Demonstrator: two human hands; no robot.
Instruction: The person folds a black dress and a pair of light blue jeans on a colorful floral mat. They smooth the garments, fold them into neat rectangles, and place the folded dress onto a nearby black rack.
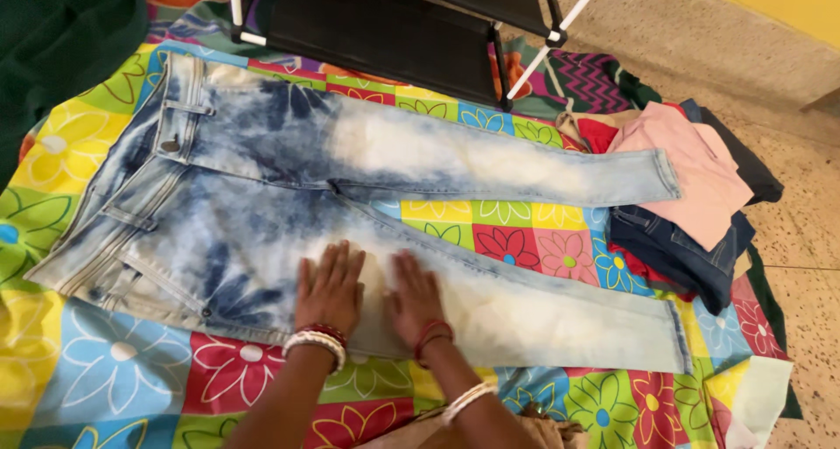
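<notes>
Bleached jeans (350,213) are pressed flat on the flowered sheet (105,370) by left hand (331,287) and right hand (415,296), both grips open, nothing held.

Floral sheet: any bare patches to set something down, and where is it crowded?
Free: the wedge of floral sheet between the two legs of the jeans, and the strip near the left hand and right hand, below the lower leg. Crowded: the clothes pile at the hems, and the black rack along the top.
</notes>
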